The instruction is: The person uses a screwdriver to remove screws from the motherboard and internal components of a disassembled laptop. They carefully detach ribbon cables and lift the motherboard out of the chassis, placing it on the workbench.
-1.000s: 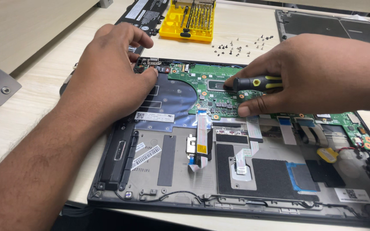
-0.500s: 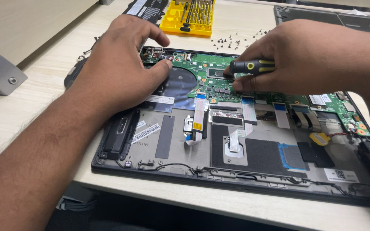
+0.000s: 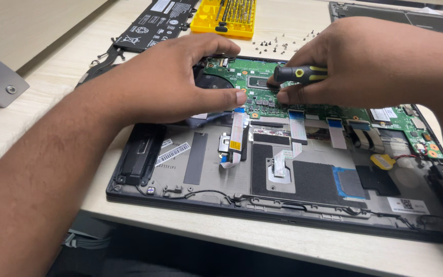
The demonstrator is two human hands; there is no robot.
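Over an opened black laptop base [image 3: 283,205] on a pale wooden tabletop [image 3: 52,87], two bare hands work at its green circuit board [image 3: 262,90].

The right hand [image 3: 375,61] has its fingers closed around a small screwdriver with a black and yellow handle [image 3: 301,74], the tip hidden low against the board's upper middle. The left hand [image 3: 173,77] lies spread and nearly flat over the dark round fan [image 3: 212,82], gripping nothing, its thumb tip touching the board. The work looks well along: the bottom cover is off, a flat black battery pack [image 3: 157,23] lies out on the tabletop, and loose tiny screws [image 3: 283,43] are scattered behind. The board is still seated, with pale ribbon cables [image 3: 297,125] attached. A yellow tray of screwdriver bits [image 3: 224,20] sits beyond the battery; both hands hide the spot being worked.
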